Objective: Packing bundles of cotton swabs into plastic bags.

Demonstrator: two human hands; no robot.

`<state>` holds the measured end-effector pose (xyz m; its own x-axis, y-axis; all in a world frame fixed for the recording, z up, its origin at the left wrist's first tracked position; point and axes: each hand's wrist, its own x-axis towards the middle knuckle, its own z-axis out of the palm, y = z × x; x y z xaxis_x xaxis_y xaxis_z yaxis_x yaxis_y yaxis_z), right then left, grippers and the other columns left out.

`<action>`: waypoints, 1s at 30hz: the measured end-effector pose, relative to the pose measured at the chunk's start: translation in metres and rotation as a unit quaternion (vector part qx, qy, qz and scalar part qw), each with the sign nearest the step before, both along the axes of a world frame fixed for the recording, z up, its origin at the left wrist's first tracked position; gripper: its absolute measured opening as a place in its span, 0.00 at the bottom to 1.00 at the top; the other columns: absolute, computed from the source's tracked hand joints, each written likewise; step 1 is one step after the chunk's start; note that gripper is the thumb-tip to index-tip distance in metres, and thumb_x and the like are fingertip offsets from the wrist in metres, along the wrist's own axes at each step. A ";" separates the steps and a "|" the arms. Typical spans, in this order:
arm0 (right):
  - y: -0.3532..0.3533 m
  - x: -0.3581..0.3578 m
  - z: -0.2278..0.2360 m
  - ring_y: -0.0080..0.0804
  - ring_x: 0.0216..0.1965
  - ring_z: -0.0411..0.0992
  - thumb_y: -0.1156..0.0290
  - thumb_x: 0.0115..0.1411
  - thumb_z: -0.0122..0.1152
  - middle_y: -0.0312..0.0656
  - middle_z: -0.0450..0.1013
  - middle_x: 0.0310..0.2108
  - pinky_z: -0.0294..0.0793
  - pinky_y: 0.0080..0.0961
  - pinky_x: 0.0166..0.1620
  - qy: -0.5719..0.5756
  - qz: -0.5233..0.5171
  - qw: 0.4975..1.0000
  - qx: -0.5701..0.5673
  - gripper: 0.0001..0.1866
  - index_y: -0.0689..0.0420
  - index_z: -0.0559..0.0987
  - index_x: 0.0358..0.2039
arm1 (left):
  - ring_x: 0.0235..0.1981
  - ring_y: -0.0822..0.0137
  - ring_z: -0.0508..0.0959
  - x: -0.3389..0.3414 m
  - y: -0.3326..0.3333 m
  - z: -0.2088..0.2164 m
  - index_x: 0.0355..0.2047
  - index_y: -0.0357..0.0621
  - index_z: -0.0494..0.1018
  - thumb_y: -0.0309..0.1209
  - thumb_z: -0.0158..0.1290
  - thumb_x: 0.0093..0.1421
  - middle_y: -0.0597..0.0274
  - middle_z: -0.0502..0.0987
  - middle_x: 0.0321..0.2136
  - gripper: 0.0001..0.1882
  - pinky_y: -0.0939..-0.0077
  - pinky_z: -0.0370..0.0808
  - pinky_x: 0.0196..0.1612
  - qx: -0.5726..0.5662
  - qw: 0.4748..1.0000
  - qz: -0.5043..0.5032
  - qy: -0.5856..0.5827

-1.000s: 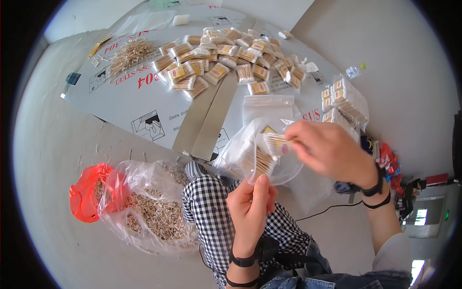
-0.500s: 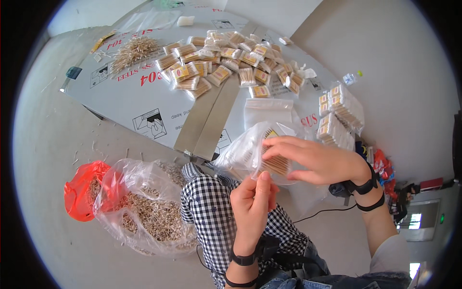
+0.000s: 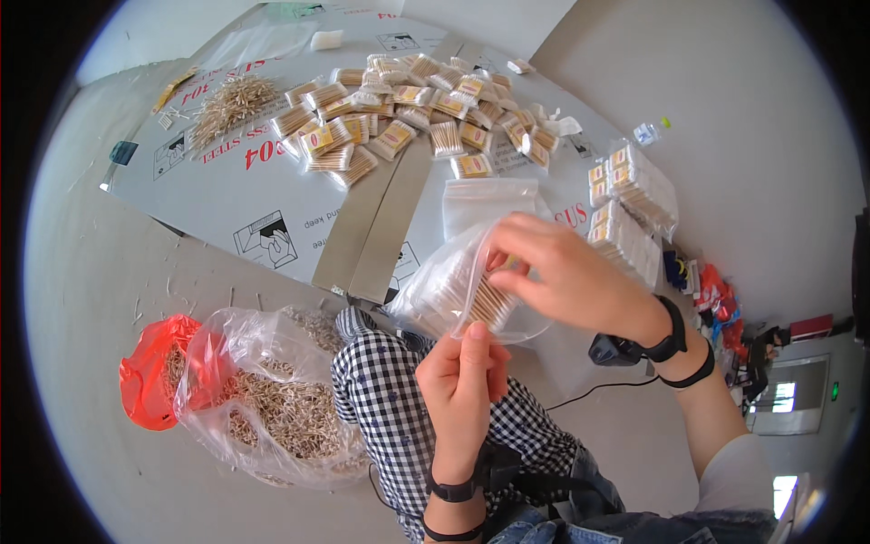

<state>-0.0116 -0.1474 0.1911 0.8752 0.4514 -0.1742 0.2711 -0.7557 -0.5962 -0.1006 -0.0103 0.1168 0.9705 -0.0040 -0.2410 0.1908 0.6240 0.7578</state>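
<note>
My left hand (image 3: 464, 367) pinches the near rim of a clear plastic bag (image 3: 435, 292) between thumb and fingers, above my knees. Packs of swabs show through the bag's wall. My right hand (image 3: 553, 272) reaches into the bag's mouth from the right, its fingers curled and closed on a packet of cotton swabs (image 3: 491, 304). This packet has brown sticks and a yellow label, partly covered by the fingers. Just beyond the bag, a flat stack of clear bags (image 3: 485, 199) lies on the table (image 3: 362, 218).
Many swab packets (image 3: 394, 138) are heaped across the table, beside a loose pile of swabs (image 3: 231, 104). Bundled packs (image 3: 625, 240) stand at the right edge. On the floor at left are a clear sack of swabs (image 3: 290, 412) and a red bag (image 3: 149, 372). A small bottle (image 3: 648, 133) lies beyond the table.
My right hand has gone from flat, spread fingers over the packet to curled fingers inside the bag's mouth. The left hand keeps its pinch. The whole view has shifted slightly.
</note>
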 end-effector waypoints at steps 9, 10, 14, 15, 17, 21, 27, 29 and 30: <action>-0.010 -0.002 -0.012 0.45 0.46 0.72 0.76 0.47 0.65 0.48 0.71 0.40 0.77 0.36 0.43 -0.182 0.122 0.951 -0.219 0.22 0.64 0.69 0.43 | 0.11 0.80 0.64 0.001 -0.002 0.000 0.23 0.35 0.72 0.35 0.48 0.71 0.67 0.70 0.13 0.20 0.86 0.57 0.14 0.000 1.000 -0.001 0.000; -0.009 -0.001 -0.012 0.46 0.45 0.73 0.76 0.46 0.65 0.49 0.71 0.40 0.77 0.36 0.42 -0.187 0.133 0.948 -0.220 0.23 0.65 0.69 0.43 | 0.11 0.80 0.64 0.001 -0.001 0.000 0.23 0.35 0.72 0.34 0.48 0.71 0.67 0.70 0.13 0.20 0.86 0.57 0.14 0.002 1.000 0.002 0.004; -0.003 -0.002 -0.018 0.46 0.42 0.74 0.75 0.46 0.65 0.49 0.72 0.37 0.78 0.35 0.40 -0.161 0.112 0.955 -0.223 0.22 0.65 0.69 0.42 | 0.11 0.80 0.64 0.001 0.002 -0.001 0.23 0.35 0.72 0.34 0.48 0.71 0.66 0.71 0.15 0.20 0.85 0.58 0.14 -0.001 1.000 0.018 0.019; -0.004 -0.004 -0.021 0.45 0.40 0.74 0.75 0.46 0.65 0.49 0.72 0.35 0.78 0.35 0.39 -0.176 0.104 0.953 -0.222 0.22 0.65 0.69 0.42 | 0.11 0.80 0.64 0.001 0.001 -0.003 0.22 0.35 0.71 0.33 0.48 0.71 0.65 0.72 0.16 0.20 0.85 0.58 0.14 -0.007 1.000 0.017 0.014; -0.005 -0.006 -0.021 0.45 0.38 0.75 0.74 0.47 0.65 0.49 0.72 0.34 0.78 0.35 0.38 -0.192 0.094 0.951 -0.223 0.22 0.65 0.69 0.42 | 0.11 0.80 0.64 0.001 0.000 -0.003 0.22 0.35 0.71 0.33 0.48 0.70 0.65 0.73 0.17 0.19 0.85 0.58 0.14 -0.015 1.000 0.012 0.007; -0.001 -0.006 -0.024 0.44 0.36 0.75 0.75 0.48 0.63 0.48 0.73 0.31 0.78 0.35 0.36 -0.204 0.082 0.947 -0.234 0.20 0.66 0.69 0.41 | 0.11 0.80 0.65 0.000 0.000 -0.006 0.21 0.36 0.70 0.33 0.48 0.70 0.63 0.74 0.18 0.20 0.85 0.58 0.14 -0.013 1.000 0.015 0.003; 0.003 -0.012 -0.011 0.48 0.34 0.76 0.77 0.51 0.60 0.53 0.73 0.31 0.77 0.38 0.34 -0.204 0.039 0.950 -0.232 0.20 0.67 0.66 0.44 | 0.11 0.79 0.65 0.001 0.001 -0.009 0.21 0.37 0.70 0.33 0.48 0.70 0.63 0.75 0.19 0.19 0.86 0.58 0.14 -0.006 1.000 0.023 0.000; 0.004 -0.012 -0.006 0.50 0.34 0.77 0.78 0.52 0.58 0.55 0.73 0.31 0.77 0.40 0.34 -0.163 -0.009 0.965 -0.207 0.20 0.68 0.65 0.45 | 0.11 0.79 0.65 0.000 0.002 -0.010 0.21 0.37 0.70 0.33 0.48 0.70 0.63 0.74 0.19 0.19 0.86 0.58 0.14 -0.001 1.000 0.022 -0.002; 0.003 -0.012 -0.001 0.54 0.35 0.76 0.78 0.54 0.56 0.58 0.73 0.33 0.77 0.42 0.35 -0.126 -0.018 0.975 -0.183 0.20 0.68 0.64 0.46 | 0.11 0.79 0.65 0.001 0.001 -0.009 0.21 0.37 0.70 0.33 0.48 0.70 0.63 0.74 0.19 0.19 0.86 0.58 0.14 -0.003 1.000 0.023 -0.005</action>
<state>-0.0231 -0.1447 0.1899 0.9250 0.3678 -0.0950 0.3436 -0.9168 -0.2034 -0.1000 -0.0089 0.1075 0.9719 0.0385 -0.2322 0.1554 0.6358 0.7560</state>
